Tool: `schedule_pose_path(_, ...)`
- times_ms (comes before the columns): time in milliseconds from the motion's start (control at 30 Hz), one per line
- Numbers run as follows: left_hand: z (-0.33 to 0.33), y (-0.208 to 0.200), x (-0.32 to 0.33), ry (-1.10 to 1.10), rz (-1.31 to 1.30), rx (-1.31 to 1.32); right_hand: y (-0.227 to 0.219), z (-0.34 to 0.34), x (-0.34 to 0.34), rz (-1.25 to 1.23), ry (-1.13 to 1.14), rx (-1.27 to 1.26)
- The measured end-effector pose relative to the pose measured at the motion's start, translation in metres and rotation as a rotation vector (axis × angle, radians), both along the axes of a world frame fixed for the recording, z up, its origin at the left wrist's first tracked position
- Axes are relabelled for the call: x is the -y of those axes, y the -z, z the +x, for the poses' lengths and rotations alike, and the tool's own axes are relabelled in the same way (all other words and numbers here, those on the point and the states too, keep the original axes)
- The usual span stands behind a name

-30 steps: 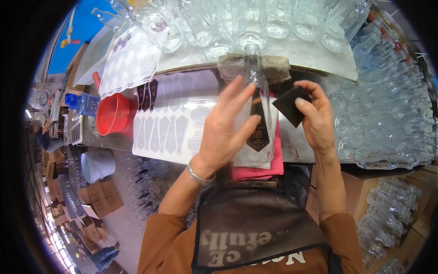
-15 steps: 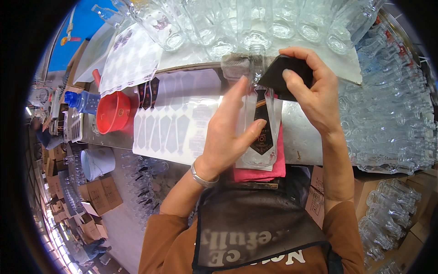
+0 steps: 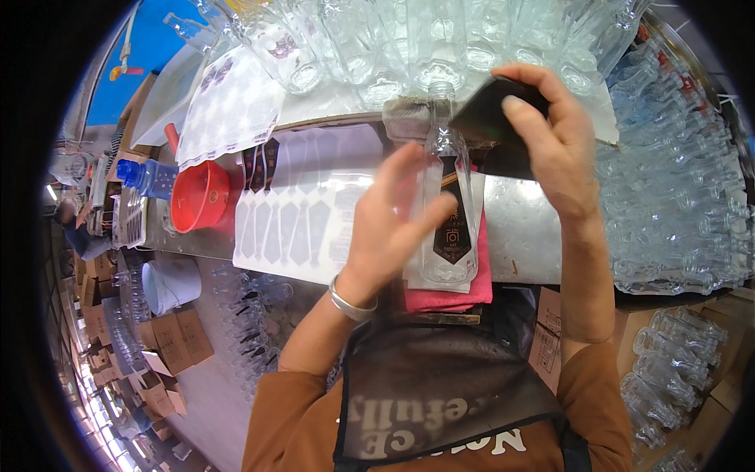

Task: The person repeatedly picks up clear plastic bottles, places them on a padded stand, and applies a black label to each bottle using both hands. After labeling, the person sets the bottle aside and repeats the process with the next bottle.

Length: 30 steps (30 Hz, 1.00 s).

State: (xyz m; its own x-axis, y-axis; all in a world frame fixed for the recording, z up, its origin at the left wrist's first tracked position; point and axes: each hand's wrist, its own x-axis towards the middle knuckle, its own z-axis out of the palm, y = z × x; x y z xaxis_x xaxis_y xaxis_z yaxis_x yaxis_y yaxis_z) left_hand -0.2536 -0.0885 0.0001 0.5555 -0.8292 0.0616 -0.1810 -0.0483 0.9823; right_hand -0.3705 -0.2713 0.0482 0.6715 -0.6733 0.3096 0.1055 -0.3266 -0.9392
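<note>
A clear glass bottle lies with its neck away from me, on white paper over a folded pink cloth. On its front is a black tie-shaped label with orange-gold marks. My left hand is beside the bottle's left edge, blurred, its thumb and fingers apart; the thumb overlaps the label, and I cannot tell whether it touches. Pinched in my right hand is a flat black scraper, tilted above and to the right of the bottle's neck. A grey cloth-covered block sits left of the neck.
A sheet of tie-shaped labels lies at left, by a red plastic scoop and a blue-capped bottle. Glass bottles stand along the back and crowd the right side. Cartons and a white bucket are below.
My right hand has lifted the scraper up and right, away from the bottle's neck. My left hand has shifted slightly left and remains beside the bottle.
</note>
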Motion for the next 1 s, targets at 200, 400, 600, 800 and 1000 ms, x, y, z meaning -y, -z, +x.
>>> schedule_pose_path(200,0.020,-0.018,0.036,0.052,0.371,-0.178,0.031,-0.030,-0.009,0.318,-0.078,-0.126)
schedule_pose_path(400,0.018,-0.005,0.042,0.052,0.386,-0.060,0.050,-0.042,-0.020,0.445,-0.102,-0.143)
schedule_pose_path(600,0.015,0.004,0.042,0.018,0.278,-0.078,0.049,-0.036,-0.024,0.484,-0.080,-0.125)
schedule_pose_path(800,0.020,-0.003,0.035,0.037,0.184,-0.456,0.044,-0.022,-0.026,0.330,-0.122,-0.225)
schedule_pose_path(1000,0.001,0.003,0.035,-0.050,0.104,-0.384,0.052,-0.020,-0.019,0.329,-0.111,-0.164)
